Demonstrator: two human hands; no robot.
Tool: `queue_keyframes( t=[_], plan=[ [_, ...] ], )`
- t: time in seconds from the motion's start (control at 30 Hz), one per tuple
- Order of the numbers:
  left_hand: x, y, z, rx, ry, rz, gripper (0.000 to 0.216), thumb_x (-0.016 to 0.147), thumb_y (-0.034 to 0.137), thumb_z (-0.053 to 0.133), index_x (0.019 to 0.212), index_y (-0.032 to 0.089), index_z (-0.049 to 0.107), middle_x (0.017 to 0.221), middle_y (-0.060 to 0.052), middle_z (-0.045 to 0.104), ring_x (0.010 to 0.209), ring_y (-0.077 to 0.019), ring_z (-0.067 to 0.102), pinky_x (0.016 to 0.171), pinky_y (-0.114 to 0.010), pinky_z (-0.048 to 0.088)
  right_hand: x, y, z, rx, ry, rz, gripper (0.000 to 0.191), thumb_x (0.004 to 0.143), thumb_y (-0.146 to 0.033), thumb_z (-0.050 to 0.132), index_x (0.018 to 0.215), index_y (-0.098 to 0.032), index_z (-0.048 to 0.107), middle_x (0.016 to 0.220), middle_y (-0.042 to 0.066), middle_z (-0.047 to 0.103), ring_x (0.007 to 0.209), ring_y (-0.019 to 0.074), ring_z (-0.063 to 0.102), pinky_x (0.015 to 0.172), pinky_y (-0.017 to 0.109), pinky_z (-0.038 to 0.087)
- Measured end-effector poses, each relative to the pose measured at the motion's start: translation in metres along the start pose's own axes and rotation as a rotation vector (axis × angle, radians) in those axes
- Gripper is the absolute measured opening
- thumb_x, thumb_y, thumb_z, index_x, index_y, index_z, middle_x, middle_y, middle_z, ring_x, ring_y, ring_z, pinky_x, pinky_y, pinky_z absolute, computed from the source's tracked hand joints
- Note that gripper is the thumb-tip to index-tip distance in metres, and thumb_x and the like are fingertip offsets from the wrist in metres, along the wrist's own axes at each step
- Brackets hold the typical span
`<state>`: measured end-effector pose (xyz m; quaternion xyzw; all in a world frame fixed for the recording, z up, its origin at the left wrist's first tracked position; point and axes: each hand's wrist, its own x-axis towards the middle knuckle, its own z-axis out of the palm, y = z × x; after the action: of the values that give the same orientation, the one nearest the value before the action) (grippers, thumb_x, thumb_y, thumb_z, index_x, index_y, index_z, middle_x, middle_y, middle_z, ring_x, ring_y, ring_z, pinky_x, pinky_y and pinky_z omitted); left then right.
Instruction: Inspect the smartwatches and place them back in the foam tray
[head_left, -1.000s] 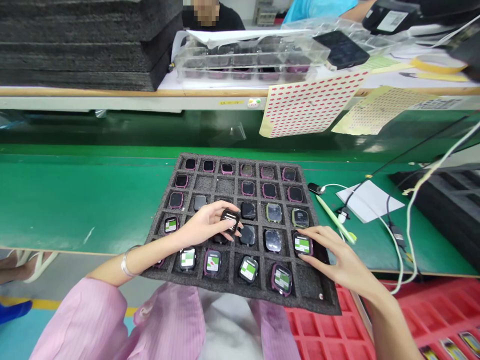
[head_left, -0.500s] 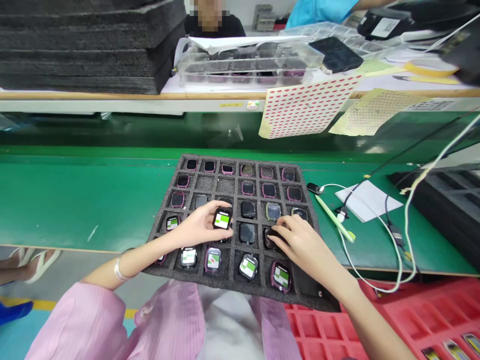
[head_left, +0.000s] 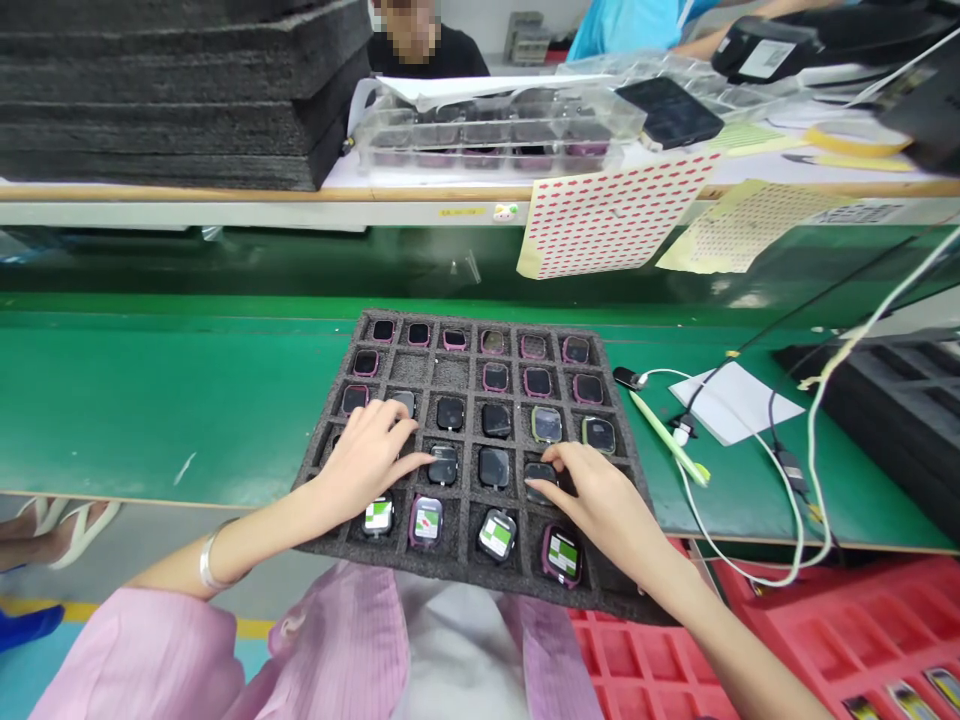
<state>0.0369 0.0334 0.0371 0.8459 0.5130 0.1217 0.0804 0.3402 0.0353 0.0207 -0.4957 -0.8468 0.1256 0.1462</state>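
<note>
A dark grey foam tray [head_left: 469,492] holds several smartwatches in square cells. My left hand [head_left: 364,455] is over the left part of the tray, thumb and forefinger apart with no watch visible between their tips; the cell beneath it is hidden. Beside its thumb lies a dark-screened smartwatch [head_left: 443,466]. My right hand [head_left: 592,490] pinches the edges of a black smartwatch [head_left: 541,482] sitting in its cell. In the front row, a black watch [head_left: 497,535] and a purple watch [head_left: 562,555] have lit green and white screens.
Black foam trays [head_left: 157,100] are stacked at back left. Clear plastic trays [head_left: 487,135] and a phone [head_left: 670,110] occupy the shelf. White cables [head_left: 817,480], a green pen [head_left: 667,435] and white paper [head_left: 739,402] lie right. Red trays [head_left: 847,640] sit below. People are across the bench.
My left hand has moved left and lower; the lit black smartwatch it held is out of sight. My right hand has shifted slightly, uncovering more of the watch at its fingertips.
</note>
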Motion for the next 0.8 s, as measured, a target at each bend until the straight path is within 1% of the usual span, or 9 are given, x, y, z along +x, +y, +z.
queue_keyframes(
  t=[0.07,0.17,0.27,0.33,0.43,0.53,0.6,0.67,0.8],
  plan=[
    [0.011,0.014,0.005,0.031,-0.077,0.069,0.031,0.094,0.040,0.044,0.094,0.014,0.061,0.093,-0.011,0.061,0.090,-0.0263,0.053,0.077,-0.038,0.040,0.002,0.001,0.000,0.116,-0.002,0.053,0.020,0.091,-0.035,0.054,0.101,-0.018,0.055,0.080,0.005,0.060,0.074,0.0244,0.062,0.066,0.035,0.051],
    [0.025,0.031,0.018,0.068,-0.188,0.088,0.025,0.092,0.031,0.049,0.086,0.011,0.062,0.085,-0.014,0.062,0.086,-0.0287,0.055,0.074,-0.038,0.040,0.005,-0.002,-0.008,0.189,-0.065,0.031,0.014,0.090,-0.032,0.054,0.094,-0.019,0.060,0.085,0.007,0.062,0.081,0.0254,0.063,0.073,0.037,0.051],
    [0.031,0.035,0.025,0.064,-0.205,0.034,0.019,0.088,0.026,0.058,0.087,0.008,0.062,0.088,-0.018,0.062,0.086,-0.0307,0.058,0.072,-0.038,0.042,0.008,-0.008,-0.022,0.305,-0.055,-0.026,0.011,0.092,-0.030,0.053,0.092,-0.021,0.059,0.111,0.012,0.058,0.106,0.0277,0.058,0.091,0.043,0.047],
    [0.032,0.031,0.024,-0.040,-0.217,0.011,0.022,0.084,0.031,0.063,0.088,0.009,0.063,0.086,-0.014,0.062,0.082,-0.0287,0.059,0.069,-0.035,0.042,0.009,-0.012,-0.029,0.462,-0.019,-0.028,0.010,0.093,-0.031,0.052,0.094,-0.022,0.056,0.126,0.013,0.054,0.115,0.0281,0.054,0.095,0.045,0.045],
    [0.033,0.022,0.019,-0.405,-0.224,-0.023,0.025,0.081,0.040,0.066,0.079,0.015,0.064,0.077,-0.005,0.060,0.073,-0.0215,0.058,0.066,-0.030,0.042,0.013,-0.018,-0.031,0.803,0.008,0.093,0.014,0.093,-0.036,0.053,0.096,-0.022,0.049,0.110,0.012,0.065,0.087,0.0241,0.067,0.067,0.035,0.056],
    [0.040,0.017,0.015,-0.834,-0.069,-0.094,0.025,0.080,0.041,0.065,0.078,0.016,0.064,0.086,-0.005,0.061,0.081,-0.0190,0.059,0.074,-0.030,0.045,0.022,-0.024,-0.029,1.030,0.077,0.202,0.022,0.090,-0.039,0.060,0.092,-0.022,0.046,0.080,0.006,0.070,0.059,0.0191,0.065,0.042,0.025,0.047],
    [0.047,0.017,0.010,-1.145,-0.006,-0.202,0.026,0.081,0.041,0.065,0.084,0.015,0.062,0.090,-0.006,0.064,0.084,-0.0189,0.061,0.077,-0.030,0.047,0.032,-0.026,-0.027,1.099,0.121,0.220,0.025,0.087,-0.038,0.065,0.090,-0.021,0.048,0.079,0.006,0.070,0.056,0.0177,0.064,0.038,0.022,0.043],
    [0.054,0.018,0.005,-1.402,-0.015,-0.306,0.029,0.080,0.041,0.066,0.090,0.014,0.060,0.081,-0.005,0.066,0.076,-0.0182,0.064,0.074,-0.031,0.050,0.042,-0.026,-0.027,1.172,0.113,0.232,0.025,0.085,-0.037,0.066,0.092,-0.019,0.050,0.086,0.008,0.071,0.052,0.0148,0.061,0.035,0.021,0.040],
    [0.060,0.023,0.000,-1.630,-0.040,-0.395,0.045,0.079,0.039,0.069,0.115,0.015,0.055,0.072,-0.002,0.066,0.062,-0.0162,0.064,0.064,-0.030,0.052,0.056,-0.021,-0.022,1.445,-0.099,0.248,0.034,0.088,-0.035,0.063,0.115,-0.018,0.054,0.097,0.011,0.068,0.058,0.0132,0.060,0.038,0.020,0.043]
  ],
)
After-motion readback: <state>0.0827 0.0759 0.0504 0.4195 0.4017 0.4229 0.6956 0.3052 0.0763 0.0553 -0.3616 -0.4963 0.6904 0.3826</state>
